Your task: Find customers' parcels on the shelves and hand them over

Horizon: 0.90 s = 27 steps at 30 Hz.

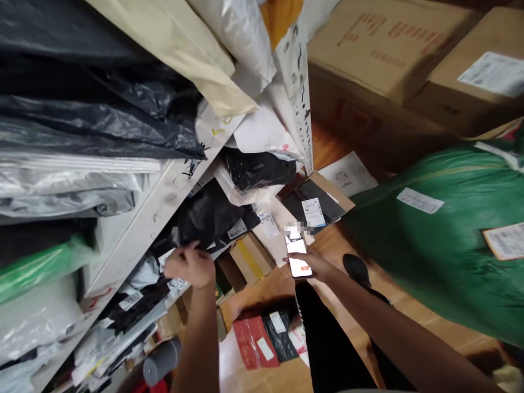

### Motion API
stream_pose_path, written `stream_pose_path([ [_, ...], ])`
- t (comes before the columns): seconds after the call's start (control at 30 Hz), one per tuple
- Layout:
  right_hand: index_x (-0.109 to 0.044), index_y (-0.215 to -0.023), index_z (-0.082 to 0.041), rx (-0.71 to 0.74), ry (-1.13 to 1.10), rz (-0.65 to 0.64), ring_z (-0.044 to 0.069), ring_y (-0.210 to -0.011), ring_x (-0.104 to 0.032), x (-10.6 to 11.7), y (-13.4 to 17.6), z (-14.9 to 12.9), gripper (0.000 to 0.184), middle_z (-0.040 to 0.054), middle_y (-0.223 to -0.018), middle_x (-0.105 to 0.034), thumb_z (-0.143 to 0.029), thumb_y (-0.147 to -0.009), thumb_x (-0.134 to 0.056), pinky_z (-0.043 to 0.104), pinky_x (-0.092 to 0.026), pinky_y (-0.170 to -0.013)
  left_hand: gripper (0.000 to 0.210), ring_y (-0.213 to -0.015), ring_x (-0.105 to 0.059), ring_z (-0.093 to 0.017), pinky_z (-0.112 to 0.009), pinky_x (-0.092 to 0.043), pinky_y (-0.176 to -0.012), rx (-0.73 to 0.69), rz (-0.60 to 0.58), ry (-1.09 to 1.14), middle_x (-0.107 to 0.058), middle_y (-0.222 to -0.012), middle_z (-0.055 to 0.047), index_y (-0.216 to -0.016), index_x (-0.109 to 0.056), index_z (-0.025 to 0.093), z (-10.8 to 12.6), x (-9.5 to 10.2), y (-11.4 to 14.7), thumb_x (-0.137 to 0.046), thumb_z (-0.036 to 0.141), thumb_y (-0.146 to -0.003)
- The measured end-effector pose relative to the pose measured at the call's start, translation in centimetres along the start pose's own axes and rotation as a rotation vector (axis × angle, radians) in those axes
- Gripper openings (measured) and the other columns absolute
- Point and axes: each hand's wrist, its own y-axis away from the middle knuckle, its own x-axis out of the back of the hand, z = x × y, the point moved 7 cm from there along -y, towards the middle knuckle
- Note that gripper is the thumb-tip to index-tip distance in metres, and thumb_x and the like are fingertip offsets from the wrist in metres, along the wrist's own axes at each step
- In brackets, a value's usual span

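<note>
shelves (135, 229) crammed with parcels | left hand (190, 266) on black bag (208, 218) | right hand (317, 265) holds phone (297, 255)

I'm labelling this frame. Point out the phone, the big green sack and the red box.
phone (298, 257): head view, on its lit screen.
green sack (450, 256): head view, mid-surface.
red box (254, 341): head view, top face.

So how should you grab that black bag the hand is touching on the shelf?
Probably by the crumpled front edge of the black bag, just by the left hand. It pokes out past the shelf, so come from the open front and pinch the loose plastic. Other parcels press on its top and sides. The right hand is busy holding the phone.
</note>
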Motion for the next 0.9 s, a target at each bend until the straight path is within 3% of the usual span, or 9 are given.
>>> stream_pose_path([
  [0.07,-0.063,-0.085,-0.016,-0.002,0.046,0.020,0.018,-0.061,-0.070,1.8,1.3,-0.7,0.033,0.0056,-0.072,-0.074,-0.019,-0.059,-0.083,0.028,-0.057,-0.057,0.034,-0.134,-0.032,-0.034,-0.061,-0.018,-0.111,-0.278,-0.046,-0.064,-0.045,-0.134,-0.015,-0.122,-0.054,0.023,4.6,-0.3,-0.9,-0.046,0.029,-0.090],
  [0.17,-0.061,-0.095,-0.018,0.003,0.101,0.001,0.021,-0.070,-0.073,1.4,1.9,-1.1,0.039,0.0063,-0.079,-0.075,-0.023,-0.063,-0.083,0.030,-0.058,-0.062,0.074,-0.142,-0.012,-0.043,-0.070,-0.011,-0.108,-0.440,-0.139,-0.220,-0.026,-0.152,-0.019,-0.143,-0.038,0.023,8.5,-2.1,-2.1,-0.068,0.036,-0.077],
  [0.3,-0.053,-0.116,-0.022,0.013,0.137,-0.090,0.026,-0.080,-0.074,-2.2,2.4,-1.1,0.055,0.0076,-0.089,-0.077,-0.029,-0.069,-0.080,0.036,-0.059,-0.067,0.066,-0.143,0.001,-0.045,-0.075,0.000,-0.105,-0.500,-0.285,-0.368,-0.010,-0.160,-0.012,-0.137,-0.047,0.030,8.1,-4.9,-2.7,-0.069,0.022,-0.076],
  [0.43,-0.049,-0.125,-0.023,0.010,0.115,-0.124,0.029,-0.081,-0.074,-5.0,3.7,-1.1,0.061,0.0102,-0.096,-0.076,-0.030,-0.071,-0.078,0.042,-0.060,-0.069,0.057,-0.144,-0.008,-0.041,-0.066,-0.004,-0.111,-0.483,-0.212,-0.166,-0.020,-0.156,-0.014,-0.135,-0.050,0.025,7.0,-3.6,-2.9,-0.064,0.035,-0.081],
  [0.53,-0.055,-0.119,-0.020,0.030,0.099,-0.076,0.031,-0.079,-0.074,-5.7,4.3,-1.1,0.055,0.0123,-0.094,-0.076,-0.031,-0.070,-0.077,0.044,-0.060,-0.067,0.050,-0.135,-0.033,-0.032,-0.051,-0.024,-0.113,-0.396,-0.074,0.182,-0.039,-0.139,-0.021,-0.133,-0.050,0.014,8.6,-2.0,-4.1,-0.051,0.039,-0.089],
  [0.6,-0.058,-0.115,-0.019,0.090,0.090,-0.059,0.032,-0.081,-0.074,-6.1,4.2,-1.6,0.051,0.0136,-0.098,-0.076,-0.030,-0.069,-0.078,0.044,-0.060,-0.067,0.058,-0.128,-0.042,-0.031,-0.045,-0.034,-0.108,-0.321,-0.045,0.357,-0.044,-0.132,-0.021,-0.134,-0.045,0.011,10.3,-2.1,-5.7,-0.056,0.042,-0.086],
  [0.67,-0.059,-0.116,-0.019,0.197,0.089,-0.069,0.032,-0.088,-0.073,-7.1,3.7,-2.9,0.052,0.0143,-0.111,-0.072,-0.027,-0.068,-0.078,0.043,-0.061,-0.070,0.073,-0.119,-0.051,-0.032,-0.045,-0.041,-0.102,-0.206,-0.104,0.402,-0.048,-0.128,-0.020,-0.139,-0.038,0.012,11.9,-3.5,-7.7,-0.066,0.038,-0.078],
  [0.77,-0.057,-0.123,-0.024,0.391,0.106,-0.112,0.030,-0.101,-0.069,-9.5,2.3,-6.0,0.058,0.0113,-0.133,-0.060,-0.022,-0.069,-0.078,0.044,-0.059,-0.080,0.087,-0.097,-0.063,-0.033,-0.045,-0.049,-0.088,-0.096,-0.314,0.330,-0.060,-0.109,-0.016,-0.145,-0.028,0.016,12.6,-6.3,-10.5,-0.071,0.022,-0.070],
  [0.9,-0.053,-0.128,-0.028,0.604,0.134,-0.127,0.028,-0.109,-0.065,-12.5,0.3,-10.4,0.065,0.0054,-0.137,-0.057,-0.023,-0.068,-0.079,0.043,-0.057,-0.088,0.078,-0.082,-0.066,-0.029,-0.040,-0.051,-0.080,-0.175,-0.467,0.283,-0.065,-0.081,-0.004,-0.141,-0.034,0.025,11.1,-7.4,-11.6,-0.065,0.012,-0.070],
])
